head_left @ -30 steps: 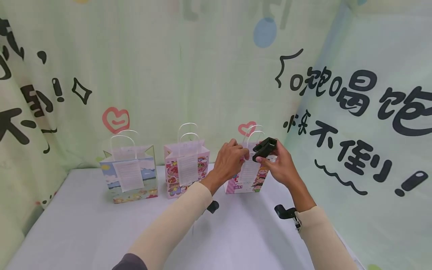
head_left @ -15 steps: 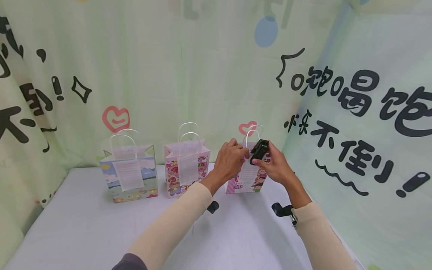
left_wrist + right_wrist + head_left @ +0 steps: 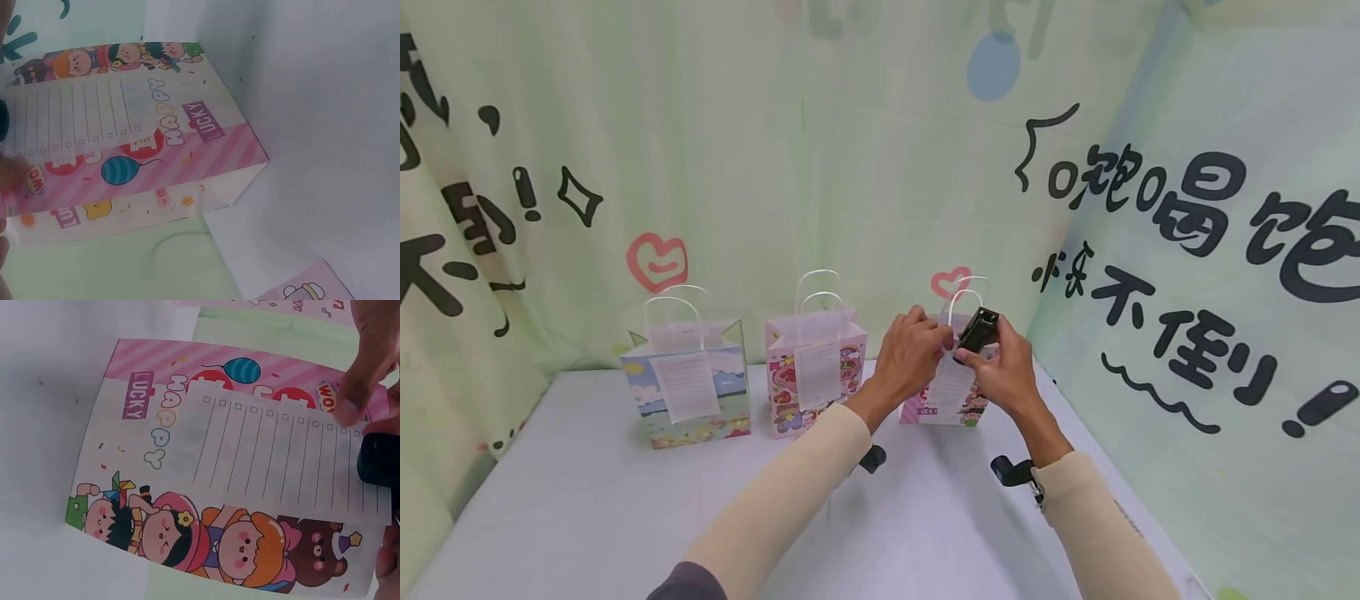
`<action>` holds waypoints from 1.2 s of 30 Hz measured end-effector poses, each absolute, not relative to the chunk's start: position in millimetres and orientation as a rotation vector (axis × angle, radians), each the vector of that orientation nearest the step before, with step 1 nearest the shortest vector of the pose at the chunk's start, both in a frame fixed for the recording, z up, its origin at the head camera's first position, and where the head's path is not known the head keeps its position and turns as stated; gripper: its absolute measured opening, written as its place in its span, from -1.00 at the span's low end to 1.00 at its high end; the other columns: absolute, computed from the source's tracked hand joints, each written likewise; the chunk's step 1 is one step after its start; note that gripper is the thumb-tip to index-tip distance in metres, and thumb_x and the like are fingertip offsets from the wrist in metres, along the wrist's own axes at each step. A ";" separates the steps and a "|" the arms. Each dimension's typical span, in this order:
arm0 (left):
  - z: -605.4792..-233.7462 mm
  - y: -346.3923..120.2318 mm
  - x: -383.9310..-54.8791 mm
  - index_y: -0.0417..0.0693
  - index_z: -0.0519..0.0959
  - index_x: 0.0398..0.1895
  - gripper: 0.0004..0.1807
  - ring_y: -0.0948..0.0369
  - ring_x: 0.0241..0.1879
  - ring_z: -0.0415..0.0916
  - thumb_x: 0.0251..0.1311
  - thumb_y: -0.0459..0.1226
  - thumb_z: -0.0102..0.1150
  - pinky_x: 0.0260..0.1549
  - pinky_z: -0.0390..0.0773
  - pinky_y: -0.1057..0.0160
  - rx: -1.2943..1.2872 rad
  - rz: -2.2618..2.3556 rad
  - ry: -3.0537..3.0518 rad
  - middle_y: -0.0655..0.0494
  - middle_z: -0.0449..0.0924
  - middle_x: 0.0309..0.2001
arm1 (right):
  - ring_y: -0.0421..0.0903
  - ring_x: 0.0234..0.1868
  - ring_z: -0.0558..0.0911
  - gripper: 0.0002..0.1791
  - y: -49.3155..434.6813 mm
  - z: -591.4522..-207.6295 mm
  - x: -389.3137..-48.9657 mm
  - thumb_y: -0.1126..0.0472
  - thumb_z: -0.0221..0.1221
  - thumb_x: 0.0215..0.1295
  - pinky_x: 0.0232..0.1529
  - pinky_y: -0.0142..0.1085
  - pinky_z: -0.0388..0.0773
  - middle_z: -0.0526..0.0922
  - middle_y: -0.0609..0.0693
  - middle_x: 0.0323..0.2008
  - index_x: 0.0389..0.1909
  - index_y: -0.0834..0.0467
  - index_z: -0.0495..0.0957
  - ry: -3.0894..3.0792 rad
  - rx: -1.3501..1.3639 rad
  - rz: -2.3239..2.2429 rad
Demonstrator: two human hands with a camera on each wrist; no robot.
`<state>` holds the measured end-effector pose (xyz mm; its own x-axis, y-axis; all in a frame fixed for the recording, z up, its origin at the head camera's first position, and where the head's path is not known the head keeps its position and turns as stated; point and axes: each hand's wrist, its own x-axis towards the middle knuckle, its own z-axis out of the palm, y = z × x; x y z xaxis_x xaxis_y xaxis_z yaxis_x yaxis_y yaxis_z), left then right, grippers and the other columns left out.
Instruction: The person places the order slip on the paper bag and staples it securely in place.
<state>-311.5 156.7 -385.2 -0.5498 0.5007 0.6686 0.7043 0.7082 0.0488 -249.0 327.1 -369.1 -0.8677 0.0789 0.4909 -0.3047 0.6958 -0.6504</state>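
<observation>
A pink-and-white paper gift bag [image 3: 940,414] with cartoon figures stands at the right, a lined checklist sheet [image 3: 262,450] lying flat against its front. My left hand [image 3: 913,350] pinches the bag's top edge together with the sheet; its thumb [image 3: 351,403] presses beside the sheet's top. In my right hand [image 3: 1009,371] is a small black stapler [image 3: 979,329], gripped between thumb and fingers. The stapler's nose [image 3: 378,459] overlaps the top end of the sheet in the right wrist view. Its lower jaw and the bag's rim behind it are hidden.
A pink cartoon bag [image 3: 780,392] stands in the middle and a blue beach-scene bag [image 3: 733,400] at the left, each with a lined sheet on its front and white handles up. All rest on a white-covered table [image 3: 587,517] before a printed curtain [image 3: 880,167].
My right hand has moved left and slightly down, turning the stapler more upright and bringing it onto the sheet's top end. The left hand keeps its hold on the bag.
</observation>
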 end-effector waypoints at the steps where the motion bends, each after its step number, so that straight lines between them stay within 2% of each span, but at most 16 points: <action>1: -384.6 156.2 -312.1 0.25 0.80 -0.02 -0.85 0.27 -0.18 0.41 0.42 -0.12 0.34 -0.18 0.42 0.36 -0.912 -0.416 -2.268 0.27 0.85 -0.12 | 0.32 0.10 0.70 -0.42 326.3 -368.5 -249.7 0.26 0.39 0.38 0.23 0.31 0.56 0.72 0.34 0.05 0.33 0.27 0.41 -2.409 0.165 1.033; 7: -381.7 154.2 -316.8 0.21 0.79 -0.13 -0.92 0.24 -0.18 0.42 0.37 -0.17 0.39 -0.20 0.42 0.32 -0.902 -0.442 -2.239 0.25 0.85 -0.18 | 0.33 0.11 0.71 -0.41 324.4 -361.6 -251.9 0.22 0.42 0.37 0.22 0.31 0.58 0.73 0.33 0.07 0.32 0.24 0.40 -2.455 0.166 0.981; 13: -383.9 152.0 -318.1 0.20 0.77 -0.18 -0.94 0.23 -0.17 0.44 0.33 -0.18 0.44 -0.19 0.43 0.30 -0.888 -0.460 -2.249 0.24 0.85 -0.19 | 0.32 0.19 0.69 -0.32 325.2 -360.4 -246.9 0.17 0.40 0.40 0.18 0.26 0.64 0.66 0.31 0.22 0.41 0.18 0.31 -2.490 0.214 1.082; 17: -386.0 152.2 -317.3 0.20 0.77 -0.17 -0.94 0.24 -0.17 0.43 0.34 -0.16 0.43 -0.18 0.43 0.31 -0.893 -0.479 -2.262 0.24 0.85 -0.16 | 0.22 0.22 0.62 -0.30 328.3 -358.6 -238.9 0.10 0.35 0.45 0.20 0.24 0.63 0.61 0.26 0.30 0.47 0.17 0.29 -2.406 0.184 1.194; 19: -386.6 152.4 -316.7 0.20 0.77 -0.16 -0.93 0.24 -0.16 0.42 0.34 -0.15 0.43 -0.18 0.43 0.32 -0.893 -0.481 -2.267 0.24 0.85 -0.14 | 0.18 0.20 0.57 -0.30 331.7 -356.6 -233.8 0.09 0.33 0.46 0.26 0.21 0.56 0.60 0.26 0.31 0.49 0.18 0.30 -2.354 0.163 1.222; 24: -387.1 151.1 -315.0 0.20 0.76 -0.13 -0.91 0.24 -0.15 0.42 0.36 -0.13 0.42 -0.16 0.43 0.32 -0.892 -0.477 -2.280 0.24 0.85 -0.11 | 0.11 0.16 0.53 -0.33 343.1 -355.8 -220.8 0.00 0.35 0.45 0.28 0.11 0.37 0.63 0.24 0.20 0.43 0.18 0.37 -2.325 0.071 1.136; 29: -388.2 149.8 -314.6 0.21 0.76 -0.11 -0.91 0.24 -0.14 0.42 0.38 -0.13 0.39 -0.16 0.43 0.33 -0.891 -0.472 -2.280 0.26 0.85 -0.10 | 0.12 0.13 0.56 -0.31 356.0 -368.8 -209.5 -0.10 0.40 0.38 0.19 0.00 0.38 0.64 0.20 0.09 0.34 0.20 0.44 -2.398 -0.020 0.981; 36: -389.8 148.8 -314.0 0.22 0.76 -0.10 -0.90 0.25 -0.14 0.42 0.39 -0.12 0.39 -0.13 0.46 0.35 -0.888 -0.487 -2.275 0.26 0.84 -0.08 | 0.13 0.08 0.60 -0.24 367.2 -396.7 -190.1 -0.07 0.46 0.33 -0.03 -0.08 0.48 0.70 0.23 0.08 0.41 0.17 0.43 -2.537 -0.104 0.895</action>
<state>-314.0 148.8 -389.8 -0.5674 0.4660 0.6789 0.7031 0.7033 0.1048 -190.1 367.2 -396.7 -0.8977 0.2134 0.3854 -0.0757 0.7871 -0.6122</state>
